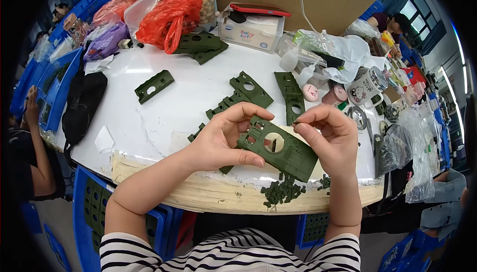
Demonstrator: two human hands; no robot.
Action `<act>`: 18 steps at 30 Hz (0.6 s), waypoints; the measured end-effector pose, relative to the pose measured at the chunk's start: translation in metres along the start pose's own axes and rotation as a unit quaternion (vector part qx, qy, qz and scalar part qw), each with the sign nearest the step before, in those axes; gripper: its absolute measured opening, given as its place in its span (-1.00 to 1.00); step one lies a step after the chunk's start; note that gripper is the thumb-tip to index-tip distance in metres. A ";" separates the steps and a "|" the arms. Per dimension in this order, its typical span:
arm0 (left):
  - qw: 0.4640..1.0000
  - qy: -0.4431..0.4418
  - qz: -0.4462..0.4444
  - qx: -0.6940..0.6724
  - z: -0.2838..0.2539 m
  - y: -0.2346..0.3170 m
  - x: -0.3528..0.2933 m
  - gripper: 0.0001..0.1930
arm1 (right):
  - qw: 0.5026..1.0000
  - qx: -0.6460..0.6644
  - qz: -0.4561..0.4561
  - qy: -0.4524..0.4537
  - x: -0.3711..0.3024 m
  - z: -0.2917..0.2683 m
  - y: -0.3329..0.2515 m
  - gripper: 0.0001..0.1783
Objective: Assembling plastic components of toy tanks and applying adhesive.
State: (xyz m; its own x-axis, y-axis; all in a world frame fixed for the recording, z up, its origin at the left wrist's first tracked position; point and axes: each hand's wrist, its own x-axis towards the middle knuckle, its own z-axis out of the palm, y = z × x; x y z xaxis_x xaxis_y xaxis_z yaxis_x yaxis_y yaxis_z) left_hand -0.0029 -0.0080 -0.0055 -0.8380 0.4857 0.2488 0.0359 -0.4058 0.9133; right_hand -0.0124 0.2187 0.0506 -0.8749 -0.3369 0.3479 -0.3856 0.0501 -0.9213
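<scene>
A flat dark green plastic plate (pixel 288 152) with a round hole and square cut-outs is held between both hands above the table's front edge. My left hand (pixel 223 140) grips its left end, thumb underneath and fingers over the top. My right hand (pixel 330 137) pinches the plate's upper right edge with fingertips. Just below the plate, a pile of small dark green pieces (pixel 282 192) lies on the table edge. More green plates (pixel 251 89) lie on the white table (pixel 164 118) behind my hands.
A lone green plate (pixel 154 86) lies at left, a black bag (pixel 82 104) at the table's left rim. Red plastic bags (pixel 169 17), a tissue box (pixel 251 28), a mug (pixel 366 89) and clear bags (pixel 415 157) crowd the back and right. Other people sit at left and far right.
</scene>
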 end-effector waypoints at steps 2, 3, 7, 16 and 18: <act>0.994 0.037 -0.044 -0.089 0.006 0.001 0.003 -0.15 | 0.998 0.043 0.040 -0.009 -0.003 -0.003 0.007 -0.87; 0.996 0.041 -0.048 -0.067 0.003 0.002 0.002 -0.11 | 0.997 0.061 0.047 -0.008 -0.003 -0.002 0.010 -0.87; 0.992 0.051 -0.049 -0.108 0.003 0.001 0.001 -0.14 | 0.994 0.100 0.052 -0.012 0.000 -0.006 0.017 -0.85; 0.996 -0.003 -0.075 -0.038 0.012 -0.003 0.000 -0.17 | 0.991 0.083 0.096 -0.041 -0.005 0.002 0.010 -0.89; 0.996 -0.008 -0.076 -0.036 0.015 -0.001 -0.001 -0.20 | 0.998 -0.011 -0.019 -0.056 -0.005 0.005 0.020 -0.91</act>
State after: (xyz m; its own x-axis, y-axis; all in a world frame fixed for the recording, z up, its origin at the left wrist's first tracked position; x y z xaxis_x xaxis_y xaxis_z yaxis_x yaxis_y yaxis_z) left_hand 0.0061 0.0037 -0.0023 -0.8222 0.5572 0.1157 -0.1292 -0.3808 0.9156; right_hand -0.0140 0.2168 0.0299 -0.8215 -0.4419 0.3603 -0.4256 0.0548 -0.9032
